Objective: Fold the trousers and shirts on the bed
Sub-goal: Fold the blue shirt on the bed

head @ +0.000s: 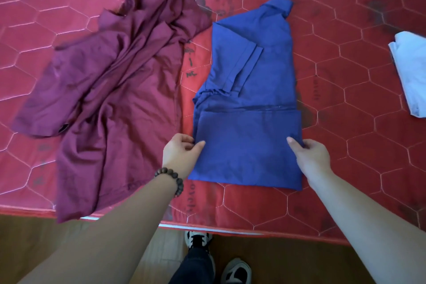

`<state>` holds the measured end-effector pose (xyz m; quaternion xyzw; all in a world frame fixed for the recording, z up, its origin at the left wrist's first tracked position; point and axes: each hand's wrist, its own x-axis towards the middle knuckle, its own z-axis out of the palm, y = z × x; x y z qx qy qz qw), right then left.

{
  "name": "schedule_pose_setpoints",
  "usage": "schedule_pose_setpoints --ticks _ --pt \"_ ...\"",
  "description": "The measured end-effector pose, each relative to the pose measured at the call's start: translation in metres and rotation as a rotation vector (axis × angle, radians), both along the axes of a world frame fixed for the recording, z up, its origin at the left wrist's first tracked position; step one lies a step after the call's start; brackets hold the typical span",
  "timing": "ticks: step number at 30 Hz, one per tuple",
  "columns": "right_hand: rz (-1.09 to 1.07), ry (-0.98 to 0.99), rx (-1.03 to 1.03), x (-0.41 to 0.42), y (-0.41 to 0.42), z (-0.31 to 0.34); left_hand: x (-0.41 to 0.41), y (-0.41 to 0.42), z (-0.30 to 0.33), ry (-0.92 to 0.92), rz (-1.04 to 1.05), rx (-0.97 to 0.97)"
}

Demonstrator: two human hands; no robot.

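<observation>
A blue shirt (249, 99) lies partly folded on the red mattress (345, 157), its sleeves tucked inward and its lower part doubled up over the body. My left hand (181, 157) pinches the left edge of that doubled part between thumb and fingers. At the right edge, my right hand (310, 157) grips the fabric the same way. A maroon shirt (110, 90) lies crumpled and unfolded to the left, its hem hanging over the mattress's front edge.
A pale blue folded garment (410, 76) sits at the far right edge of view. The mattress's front edge (230, 229) runs just before my feet, with wooden floor (57, 249) below. Bare mattress shows beyond the shirts.
</observation>
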<state>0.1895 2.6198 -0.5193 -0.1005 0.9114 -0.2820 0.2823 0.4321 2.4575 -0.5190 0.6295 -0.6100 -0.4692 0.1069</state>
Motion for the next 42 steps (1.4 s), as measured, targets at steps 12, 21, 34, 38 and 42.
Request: schedule_pose_setpoints --ticks 12,21,34,38,42 --pt "-0.201 -0.212 -0.522 -0.034 -0.064 0.027 -0.054 -0.068 0.015 0.561 0.082 0.171" --pt "-0.075 -0.170 -0.112 -0.061 -0.086 0.013 -0.078 -0.109 -0.010 0.060 -0.060 0.139" --pt "0.471 0.727 -0.041 -0.009 -0.085 0.019 -0.094 -0.048 0.014 -0.101 -0.593 -0.792" --pt "0.908 0.694 -0.020 0.042 -0.079 -0.014 -0.089 -0.009 -0.017 -0.328 -1.086 -0.741" --pt "0.970 0.643 0.121 0.026 -0.056 -0.036 -0.067 -0.023 -0.040 -0.410 -1.155 -0.733"
